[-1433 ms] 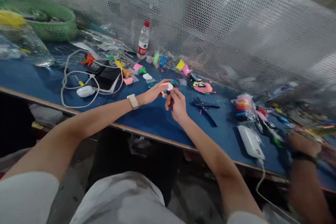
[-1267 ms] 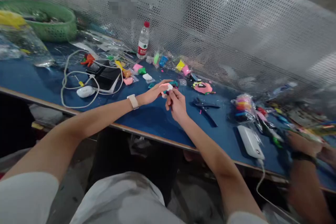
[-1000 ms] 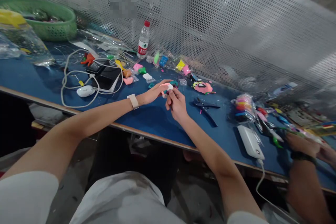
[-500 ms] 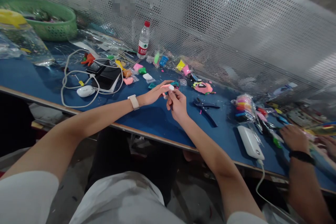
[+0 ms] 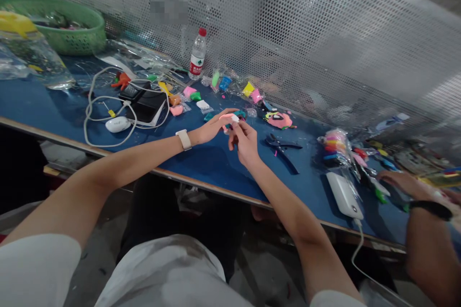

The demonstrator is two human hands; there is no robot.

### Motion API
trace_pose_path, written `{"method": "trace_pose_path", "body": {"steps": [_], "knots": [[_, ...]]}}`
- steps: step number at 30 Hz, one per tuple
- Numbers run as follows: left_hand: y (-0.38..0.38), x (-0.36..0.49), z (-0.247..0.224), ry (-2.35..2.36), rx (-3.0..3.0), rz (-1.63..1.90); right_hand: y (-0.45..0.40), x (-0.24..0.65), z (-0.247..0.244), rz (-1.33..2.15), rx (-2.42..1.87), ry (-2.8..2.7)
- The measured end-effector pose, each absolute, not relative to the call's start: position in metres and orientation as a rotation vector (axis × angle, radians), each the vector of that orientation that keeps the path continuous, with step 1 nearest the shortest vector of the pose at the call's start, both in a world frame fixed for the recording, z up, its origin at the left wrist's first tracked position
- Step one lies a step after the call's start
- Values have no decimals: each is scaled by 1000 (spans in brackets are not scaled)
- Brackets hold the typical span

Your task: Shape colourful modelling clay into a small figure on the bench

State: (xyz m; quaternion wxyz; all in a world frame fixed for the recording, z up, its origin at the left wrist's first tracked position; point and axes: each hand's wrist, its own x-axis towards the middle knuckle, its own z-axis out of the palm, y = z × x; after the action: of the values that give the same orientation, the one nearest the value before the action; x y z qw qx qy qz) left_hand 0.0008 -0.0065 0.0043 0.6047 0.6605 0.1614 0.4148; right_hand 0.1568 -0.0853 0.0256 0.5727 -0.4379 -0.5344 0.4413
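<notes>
While the small pink-and-white clay-like piece (image 5: 235,118) sits at the fingertips of both hands, raised over the blue surface (image 5: 209,165), little about it has altered over the last second or so. The right hand (image 5: 244,139) is narrow, thumb and fingers pinched together at the white end, its wrist almost where it was. The left hand (image 5: 212,128) stretches out long and fairly flat with the piece against its fingers; its thumb is hard to make out, so I cannot tell how firmly it grips. Such slight shifts suggest fine, steady handling of one spot, with neither hand letting go to fetch anything. Whether the piece itself has changed shape is too small to judge, and a teal bit (image 5: 240,114) just beyond it may or may not belong to it.

Further out, the pink figure (image 5: 283,120) and the dark-handled pliers (image 5: 288,160) lie to the right, unmoved and untouched, as do the wrapped yellow packet (image 5: 248,88) and pink packet (image 5: 256,96) behind. The clearest change is at the far right: a co-worker's hand (image 5: 401,183) now reaches further inward, near a bright green piece (image 5: 380,195). It remains well apart from the pinched piece, so it seems to leave this work undisturbed.
</notes>
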Motion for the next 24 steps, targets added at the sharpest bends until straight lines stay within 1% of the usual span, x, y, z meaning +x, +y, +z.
{"method": "trace_pose_path", "body": {"steps": [12, 18, 24], "knots": [[-1, 9, -5, 340, 1353, 961, -87, 171, 32, 663, -1167, -1383], [-4, 11, 0, 331, 1263, 977, -92, 170, 37, 656, -1142, -1369], [-2, 11, -2, 324, 1332, 965, -89, 170, 39, 689, -1142, -1358]]}}
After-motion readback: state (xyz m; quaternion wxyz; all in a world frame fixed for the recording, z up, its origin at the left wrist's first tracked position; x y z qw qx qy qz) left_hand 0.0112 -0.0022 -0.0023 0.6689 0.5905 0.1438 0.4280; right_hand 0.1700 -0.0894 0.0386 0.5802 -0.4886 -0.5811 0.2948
